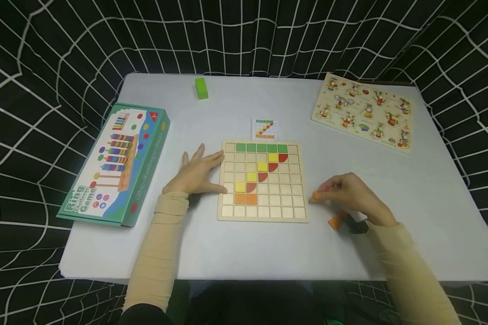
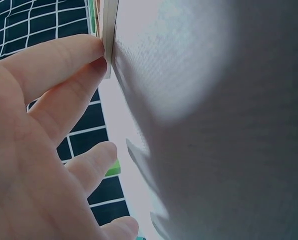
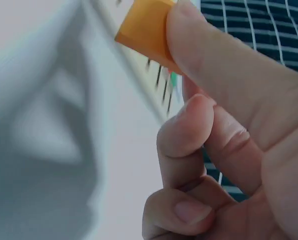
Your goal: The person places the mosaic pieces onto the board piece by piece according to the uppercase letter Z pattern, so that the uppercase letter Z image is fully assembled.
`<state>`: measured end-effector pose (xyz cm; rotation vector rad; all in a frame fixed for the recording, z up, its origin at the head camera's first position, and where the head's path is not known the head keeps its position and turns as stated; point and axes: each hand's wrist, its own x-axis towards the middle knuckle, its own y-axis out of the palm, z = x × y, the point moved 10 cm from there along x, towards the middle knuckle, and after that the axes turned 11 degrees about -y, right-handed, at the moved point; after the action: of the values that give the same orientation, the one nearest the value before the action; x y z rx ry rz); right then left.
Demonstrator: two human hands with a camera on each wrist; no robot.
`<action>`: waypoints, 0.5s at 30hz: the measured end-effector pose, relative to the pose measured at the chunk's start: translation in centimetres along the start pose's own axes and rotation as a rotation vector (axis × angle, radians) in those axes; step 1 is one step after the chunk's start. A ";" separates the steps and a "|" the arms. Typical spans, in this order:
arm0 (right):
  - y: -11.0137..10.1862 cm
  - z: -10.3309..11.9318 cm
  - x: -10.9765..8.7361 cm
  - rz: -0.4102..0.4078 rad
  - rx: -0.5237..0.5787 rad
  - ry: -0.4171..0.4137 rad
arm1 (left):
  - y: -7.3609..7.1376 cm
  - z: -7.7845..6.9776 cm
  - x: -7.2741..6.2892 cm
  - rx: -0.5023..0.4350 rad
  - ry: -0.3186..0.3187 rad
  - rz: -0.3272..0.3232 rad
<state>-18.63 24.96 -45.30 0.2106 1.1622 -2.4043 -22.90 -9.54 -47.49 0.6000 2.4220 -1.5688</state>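
A square wooden grid board [image 1: 280,200] lies on the white table. My left hand [image 1: 197,174] is spread at its left side, with thumb and fingertips touching the edge, as the left wrist view also shows. Just off the board's right side, my right hand [image 1: 349,194] pinches an orange block [image 3: 145,30] between thumb and fingers. More orange [image 1: 335,221] shows on the table below that hand, partly hidden. On the board are a row of green squares [image 1: 261,148], a diagonal of yellow squares [image 1: 251,177] beside red quarter-round pieces [image 1: 273,167], and two orange squares [image 1: 240,199].
A small pattern card [image 1: 265,130] lies just behind the board. To the left is a green Ring Challenge Game box [image 1: 114,162]. A green block [image 1: 201,88] stands at the back, and a wooden picture puzzle board [image 1: 366,110] lies at the back right. White netting surrounds the table.
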 end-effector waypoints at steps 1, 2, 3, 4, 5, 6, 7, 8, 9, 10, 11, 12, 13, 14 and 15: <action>0.1 0.6 0.5 -0.001 0.004 -0.010 | 0.0 0.0 0.0 -0.001 -0.001 0.001; 0.3 1.2 1.0 -0.004 0.005 -0.026 | 0.0 0.1 0.0 -0.003 -0.002 0.002; 0.5 1.8 1.5 -0.005 0.010 -0.043 | 0.1 0.1 0.0 -0.005 -0.002 0.002; 0.7 2.4 2.0 -0.005 0.018 -0.052 | 0.1 0.1 0.0 -0.006 -0.001 0.002; 1.1 2.9 2.4 -0.004 0.026 -0.059 | 0.1 0.1 0.0 -0.008 0.000 0.002; 1.4 3.5 2.8 -0.001 0.034 -0.068 | 0.0 0.1 0.0 -0.007 0.000 0.002; 1.9 3.9 3.2 0.005 0.045 -0.073 | 0.0 0.0 0.0 -0.007 0.001 0.002; 2.3 4.4 3.5 0.011 0.053 -0.086 | 0.1 0.0 0.0 -0.007 0.003 0.002; 2.8 4.8 3.9 0.020 0.060 -0.097 | 0.0 0.0 0.0 -0.005 0.004 0.001; 3.3 5.3 4.2 0.030 0.072 -0.105 | 0.0 0.0 0.0 -0.003 0.005 0.001; 3.8 5.7 4.5 0.038 0.081 -0.115 | 0.0 -0.1 -0.1 -0.003 0.005 0.000; 4.2 6.1 4.7 0.047 0.090 -0.124 | 0.0 -0.1 -0.1 -0.002 0.005 0.000; 4.7 6.5 5.0 0.052 0.094 -0.134 | 0.0 -0.1 -0.1 -0.003 0.004 0.000; 5.1 6.8 5.2 0.056 0.097 -0.144 | -0.1 -0.1 -0.1 -0.006 0.003 0.000; 5.5 7.2 5.4 0.061 0.097 -0.152 | -0.1 -0.1 -0.1 -0.006 0.003 0.000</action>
<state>-20.45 14.62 -46.38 0.0910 0.9592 -2.3798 -22.82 -9.52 -47.34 0.6013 2.4278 -1.5610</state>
